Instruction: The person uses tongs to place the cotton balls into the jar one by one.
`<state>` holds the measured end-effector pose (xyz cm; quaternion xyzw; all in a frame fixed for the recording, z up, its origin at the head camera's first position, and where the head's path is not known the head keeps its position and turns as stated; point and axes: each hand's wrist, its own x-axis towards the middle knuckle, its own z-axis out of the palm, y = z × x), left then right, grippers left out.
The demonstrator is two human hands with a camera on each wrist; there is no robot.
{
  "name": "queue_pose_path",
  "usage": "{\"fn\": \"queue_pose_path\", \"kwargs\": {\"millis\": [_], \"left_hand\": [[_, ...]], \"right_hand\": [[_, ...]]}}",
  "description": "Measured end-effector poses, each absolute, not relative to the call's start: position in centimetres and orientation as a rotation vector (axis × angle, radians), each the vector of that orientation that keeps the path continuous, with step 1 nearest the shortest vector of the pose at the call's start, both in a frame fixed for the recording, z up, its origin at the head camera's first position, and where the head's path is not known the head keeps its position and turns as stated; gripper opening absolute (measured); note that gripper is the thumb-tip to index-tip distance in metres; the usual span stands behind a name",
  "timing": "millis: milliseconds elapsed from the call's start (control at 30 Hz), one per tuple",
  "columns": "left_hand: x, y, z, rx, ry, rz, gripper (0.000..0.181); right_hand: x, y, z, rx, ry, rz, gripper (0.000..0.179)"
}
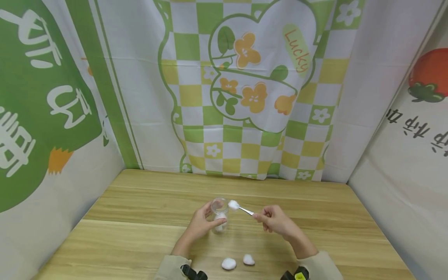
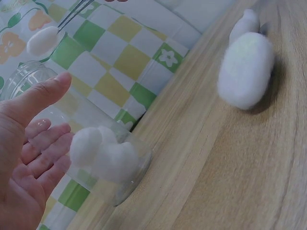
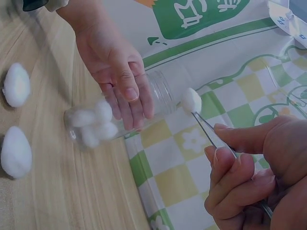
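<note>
A clear glass jar (image 1: 219, 210) stands on the table with several cotton balls (image 3: 93, 127) in its lower part. My left hand (image 1: 202, 224) holds the jar from the left, thumb in front and fingers behind. In my right hand (image 1: 276, 221) is a pair of metal tweezers (image 1: 246, 210), pinched between thumb and fingers. The tweezer tips grip one cotton ball (image 3: 191, 100), which hangs beside the open mouth of the jar, slightly to its right. Two more cotton balls lie loose on the tabletop nearer me, one larger cotton ball (image 1: 229, 264) and one smaller cotton ball (image 1: 249, 259).
The wooden table (image 1: 140, 202) reaches back to a checked green and yellow curtain (image 1: 241, 147). Printed white cloth hangs along both sides. Black straps with devices (image 1: 295, 274) sit on both wrists, over light sleeves (image 1: 320, 266).
</note>
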<state>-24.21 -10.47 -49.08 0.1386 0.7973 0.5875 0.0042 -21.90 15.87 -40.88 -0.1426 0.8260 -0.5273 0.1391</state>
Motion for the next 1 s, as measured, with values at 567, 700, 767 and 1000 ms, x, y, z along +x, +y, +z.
{"fn": "queue_pose_path", "kwargs": {"millis": [567,700,767,1000], "left_hand": [[-24.2,-10.6,-49.2,0.495,2.507,1.845,0.075],[-24.2,-10.6,-49.2,0.488,2.502,1.85,0.074],[-24.2,-10.5,-49.2,0.48,2.497,1.857,0.074],[-24.2,-10.5,-49.2,0.467,2.488,1.876,0.073]], "right_hand": [[-22.2,14.5,-39.9,-0.418,2.426,-1.495,0.028],[-22.3,14.1,-39.8,-0.414,2.431,-1.487,0.028],[-22.3,14.0,-39.8,-0.413,2.432,-1.487,0.028],[-22.4,13.6,-39.8,-0.407,2.425,-1.489,0.029]]}}
